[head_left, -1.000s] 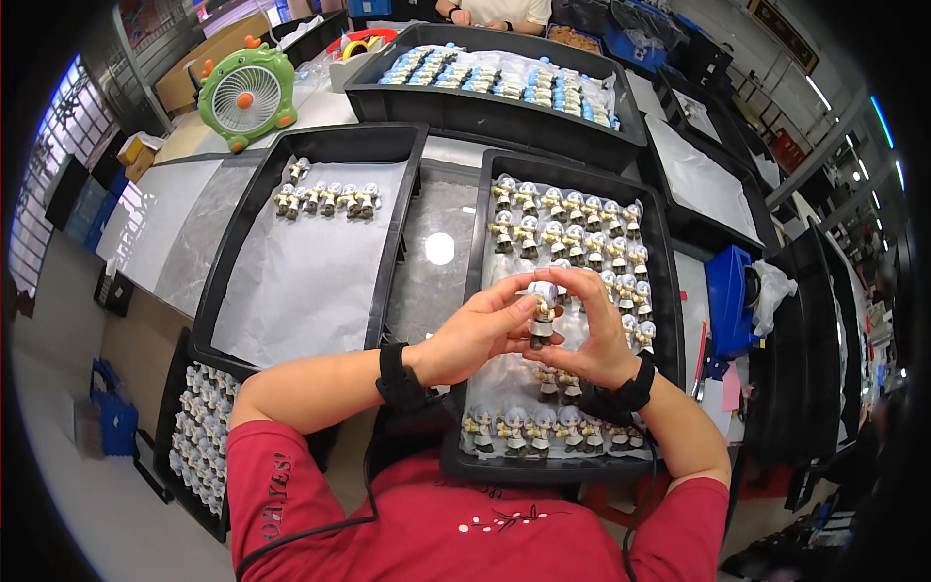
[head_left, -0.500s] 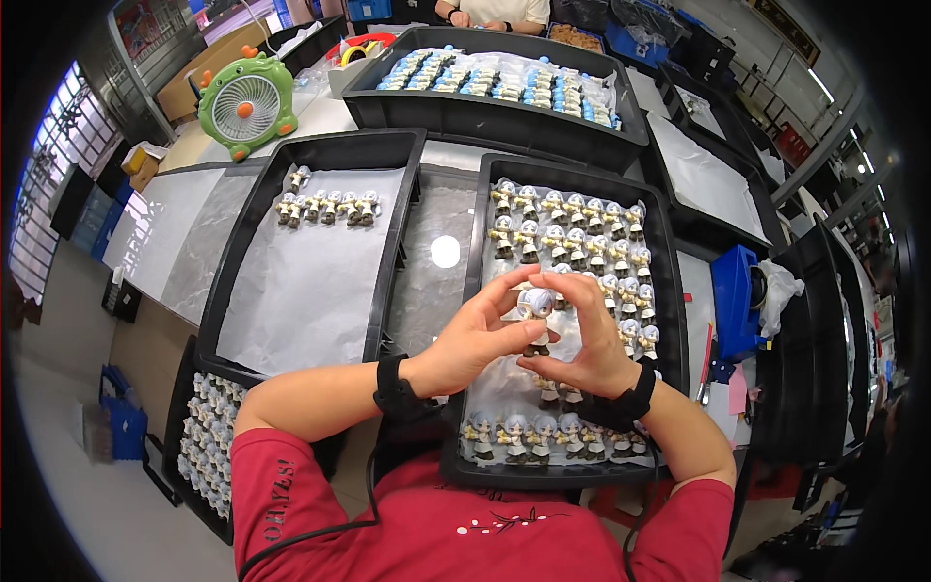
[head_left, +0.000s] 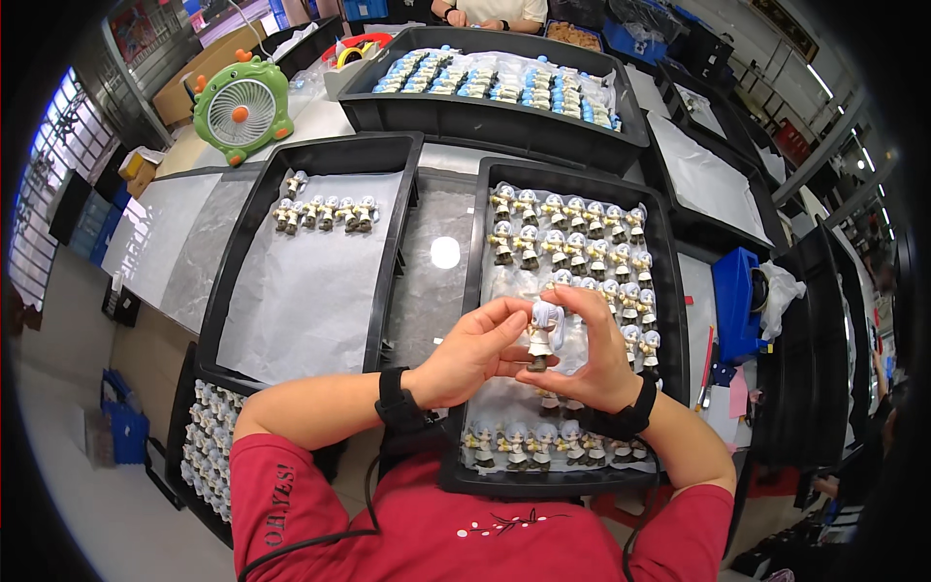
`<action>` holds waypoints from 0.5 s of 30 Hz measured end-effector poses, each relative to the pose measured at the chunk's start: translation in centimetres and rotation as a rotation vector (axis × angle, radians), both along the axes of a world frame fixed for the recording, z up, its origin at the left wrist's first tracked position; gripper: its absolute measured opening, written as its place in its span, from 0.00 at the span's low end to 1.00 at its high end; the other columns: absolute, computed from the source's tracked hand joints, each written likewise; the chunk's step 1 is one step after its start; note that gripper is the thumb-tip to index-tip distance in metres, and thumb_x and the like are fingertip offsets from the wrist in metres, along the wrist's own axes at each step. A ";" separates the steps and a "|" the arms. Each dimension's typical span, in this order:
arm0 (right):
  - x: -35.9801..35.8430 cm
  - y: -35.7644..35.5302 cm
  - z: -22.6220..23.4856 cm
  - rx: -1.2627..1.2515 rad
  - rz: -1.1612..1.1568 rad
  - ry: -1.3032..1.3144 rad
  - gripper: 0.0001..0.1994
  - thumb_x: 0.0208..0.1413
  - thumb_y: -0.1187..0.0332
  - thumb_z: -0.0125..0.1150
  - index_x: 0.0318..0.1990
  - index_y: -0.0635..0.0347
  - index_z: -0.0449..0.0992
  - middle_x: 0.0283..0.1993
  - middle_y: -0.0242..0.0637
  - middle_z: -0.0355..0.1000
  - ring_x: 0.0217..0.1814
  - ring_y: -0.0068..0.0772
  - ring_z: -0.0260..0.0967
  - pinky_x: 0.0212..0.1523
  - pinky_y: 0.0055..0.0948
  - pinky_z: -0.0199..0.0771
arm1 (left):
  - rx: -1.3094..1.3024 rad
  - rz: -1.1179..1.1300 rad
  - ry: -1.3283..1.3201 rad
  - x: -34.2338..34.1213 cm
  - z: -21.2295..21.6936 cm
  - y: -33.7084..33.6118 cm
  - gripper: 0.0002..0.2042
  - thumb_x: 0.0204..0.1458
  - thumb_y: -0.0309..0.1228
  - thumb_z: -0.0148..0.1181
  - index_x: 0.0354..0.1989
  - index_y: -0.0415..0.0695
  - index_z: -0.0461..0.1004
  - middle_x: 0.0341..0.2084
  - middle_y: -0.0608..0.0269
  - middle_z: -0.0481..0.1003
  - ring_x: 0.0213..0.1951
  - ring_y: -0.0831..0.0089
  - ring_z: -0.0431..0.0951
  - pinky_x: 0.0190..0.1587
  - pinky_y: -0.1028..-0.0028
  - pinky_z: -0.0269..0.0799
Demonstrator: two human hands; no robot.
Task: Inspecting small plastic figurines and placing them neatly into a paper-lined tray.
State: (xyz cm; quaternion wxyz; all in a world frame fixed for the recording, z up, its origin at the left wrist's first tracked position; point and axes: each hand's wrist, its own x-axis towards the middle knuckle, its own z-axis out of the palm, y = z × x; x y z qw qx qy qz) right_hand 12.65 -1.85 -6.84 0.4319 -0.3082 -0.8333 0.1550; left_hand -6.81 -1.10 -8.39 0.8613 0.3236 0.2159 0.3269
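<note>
A small figurine [head_left: 543, 332] with pale lilac hair, a white outfit and dark boots is held upright between my two hands. My left hand [head_left: 470, 354] pinches its left side with thumb and fingers. On the other side, my right hand [head_left: 598, 354] curves round it, a finger by the head and the thumb near the boots. Both hands are over the right black tray [head_left: 676, 291], which holds rows of matching figurines [head_left: 587, 218] on white sheeting. The left black tray [head_left: 225, 281] has several more figurines [head_left: 330, 211] near its far end.
A deep black bin [head_left: 485, 121] of blue-and-white figures stands behind, with a co-worker's hands [head_left: 475, 19] beyond it. A green fan [head_left: 242, 109] is at the far left. Another figurine tray [head_left: 208, 436] sits low on the left; a blue bin [head_left: 737, 301] stands right.
The figurine has turned, so more of its long hair shows at the side. My hands have moved slightly down toward me, and the grip has shifted.
</note>
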 end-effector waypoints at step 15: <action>-0.7 -1.0 0.5 -0.244 0.045 0.056 0.48 0.32 0.70 0.76 0.64 0.55 0.51 0.58 0.42 0.60 0.56 0.37 0.62 0.49 0.33 0.74 | -0.014 -0.113 -0.194 -0.1 1.2 0.3 0.25 0.56 0.38 0.37 0.61 0.39 0.54 0.55 0.49 0.63 0.48 0.61 0.72 0.42 0.69 0.72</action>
